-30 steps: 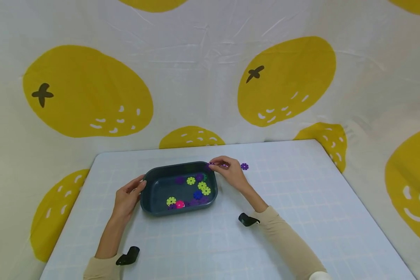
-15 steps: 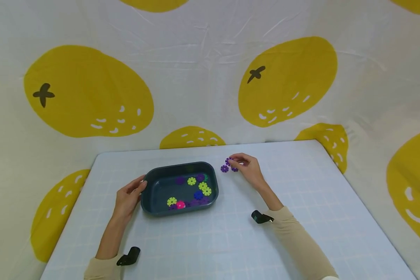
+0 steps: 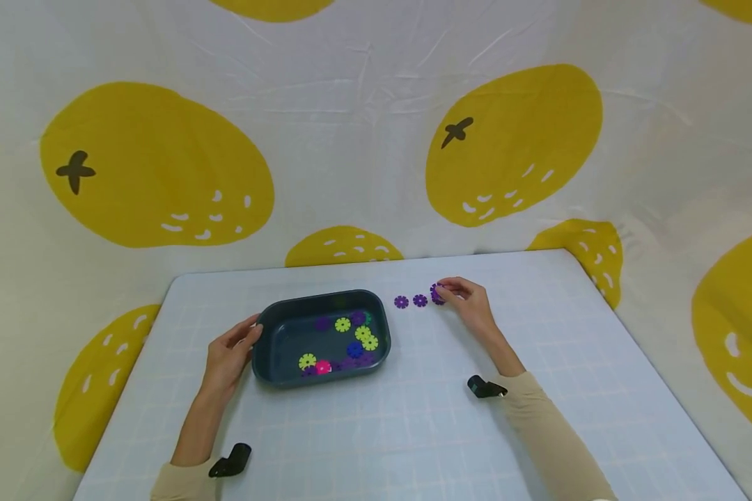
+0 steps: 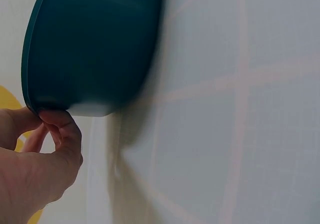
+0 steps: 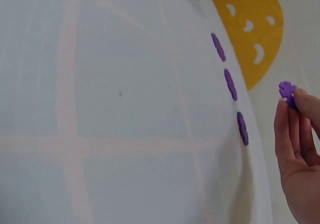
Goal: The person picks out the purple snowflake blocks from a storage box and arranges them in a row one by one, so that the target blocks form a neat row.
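Observation:
My left hand [image 3: 223,356] grips the left end of a dark teal plastic basin [image 3: 279,348]; in the left wrist view its thumb and fingers pinch the basin's rim [image 4: 26,79]. Between thumb and fingertips, my right hand [image 3: 474,309] holds a purple snowflake disc [image 5: 286,90] above the table. Three more purple discs lie in a row to the right of the basin: a left one [image 3: 401,302], a middle one [image 3: 420,300] and a right one [image 5: 242,128]. In the head view, the held disc overlaps the right one.
Inside the basin lie several more snowflake discs: yellow-green [image 3: 342,325], blue [image 3: 354,349], pink [image 3: 322,367], green and purple. A pale checked cloth covers the table [image 3: 363,438]. Behind it hangs a white curtain [image 3: 351,139] with yellow fruit prints.
My right hand has moved rightward with a purple disc, from the basin's right corner, past the left and middle discs, to above the right one. The left hand and basin have stayed put.

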`<state>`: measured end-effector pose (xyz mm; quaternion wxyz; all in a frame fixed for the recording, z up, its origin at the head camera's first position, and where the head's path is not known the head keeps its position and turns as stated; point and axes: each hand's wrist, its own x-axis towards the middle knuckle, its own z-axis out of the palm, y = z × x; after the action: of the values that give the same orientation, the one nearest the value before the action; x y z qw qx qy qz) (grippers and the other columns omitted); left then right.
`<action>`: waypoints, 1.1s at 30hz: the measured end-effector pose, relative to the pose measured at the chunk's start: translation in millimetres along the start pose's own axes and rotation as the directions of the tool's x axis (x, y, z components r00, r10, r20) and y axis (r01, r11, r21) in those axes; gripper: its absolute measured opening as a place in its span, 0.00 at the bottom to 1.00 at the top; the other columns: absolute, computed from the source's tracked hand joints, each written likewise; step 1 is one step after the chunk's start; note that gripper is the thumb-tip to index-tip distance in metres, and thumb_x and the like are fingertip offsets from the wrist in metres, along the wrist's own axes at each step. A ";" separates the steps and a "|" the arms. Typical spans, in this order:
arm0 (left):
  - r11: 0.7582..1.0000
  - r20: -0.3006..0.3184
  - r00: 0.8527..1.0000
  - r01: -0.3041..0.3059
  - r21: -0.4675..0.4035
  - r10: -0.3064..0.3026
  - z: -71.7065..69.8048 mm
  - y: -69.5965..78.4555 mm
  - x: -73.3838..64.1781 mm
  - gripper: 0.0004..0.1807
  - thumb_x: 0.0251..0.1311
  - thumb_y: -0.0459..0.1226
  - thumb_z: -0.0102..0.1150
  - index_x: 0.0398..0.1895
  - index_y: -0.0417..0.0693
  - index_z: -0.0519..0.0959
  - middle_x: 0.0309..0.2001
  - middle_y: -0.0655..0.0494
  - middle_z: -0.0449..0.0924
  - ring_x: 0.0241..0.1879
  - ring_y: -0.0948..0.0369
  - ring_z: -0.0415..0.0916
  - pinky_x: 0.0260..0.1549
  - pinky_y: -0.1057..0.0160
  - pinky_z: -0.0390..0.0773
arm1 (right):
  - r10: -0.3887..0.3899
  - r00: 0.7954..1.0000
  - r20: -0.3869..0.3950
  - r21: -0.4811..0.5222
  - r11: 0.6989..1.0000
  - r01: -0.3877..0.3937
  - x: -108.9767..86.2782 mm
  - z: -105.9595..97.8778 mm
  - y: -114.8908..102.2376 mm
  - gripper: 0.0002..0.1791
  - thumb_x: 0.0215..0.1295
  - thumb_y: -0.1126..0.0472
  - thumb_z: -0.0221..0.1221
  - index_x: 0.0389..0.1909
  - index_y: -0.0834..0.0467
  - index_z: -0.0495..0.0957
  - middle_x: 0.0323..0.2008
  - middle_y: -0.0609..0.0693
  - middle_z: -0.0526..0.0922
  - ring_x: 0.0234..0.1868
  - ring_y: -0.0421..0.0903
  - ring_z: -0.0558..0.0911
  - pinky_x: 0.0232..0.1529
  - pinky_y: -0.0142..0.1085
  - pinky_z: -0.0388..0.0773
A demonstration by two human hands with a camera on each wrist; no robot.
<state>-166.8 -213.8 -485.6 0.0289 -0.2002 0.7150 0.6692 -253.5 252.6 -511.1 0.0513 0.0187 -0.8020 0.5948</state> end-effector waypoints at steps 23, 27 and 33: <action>1.000 -0.005 1.000 -0.001 -0.006 0.001 0.9 -1.2 0.5 0.33 0.69 0.48 0.66 0.73 0.48 0.73 0.44 0.71 0.78 0.46 0.71 0.74 0.41 0.74 0.77 | 0.139 0.986 -0.093 -0.250 0.955 -0.158 -2.8 -26.6 18.6 0.14 0.74 0.58 0.63 0.53 0.62 0.85 0.47 0.59 0.86 0.48 0.52 0.80 0.44 0.27 0.75; 1.000 -0.013 1.000 -0.005 -0.005 0.005 2.1 -0.6 1.3 0.32 0.68 0.48 0.67 0.72 0.48 0.73 0.44 0.70 0.78 0.46 0.70 0.74 0.40 0.74 0.77 | 0.105 0.992 -0.077 -0.281 0.952 -0.123 -0.6 -27.9 20.5 0.14 0.74 0.59 0.63 0.53 0.64 0.84 0.47 0.60 0.86 0.47 0.53 0.80 0.47 0.31 0.76; 1.000 -0.003 1.000 0.004 -0.004 -0.004 0.6 -0.9 2.5 0.32 0.69 0.47 0.66 0.73 0.48 0.73 0.44 0.71 0.78 0.45 0.71 0.74 0.41 0.74 0.77 | 0.066 0.997 -0.032 -0.340 0.937 -0.073 5.1 -25.8 22.3 0.14 0.75 0.60 0.62 0.53 0.65 0.84 0.45 0.60 0.86 0.45 0.53 0.80 0.45 0.31 0.76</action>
<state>-169.0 -213.8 -487.2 0.0291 -0.2028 0.7134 0.6701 -259.1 283.9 -524.4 0.0409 -0.0248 -0.8926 0.4484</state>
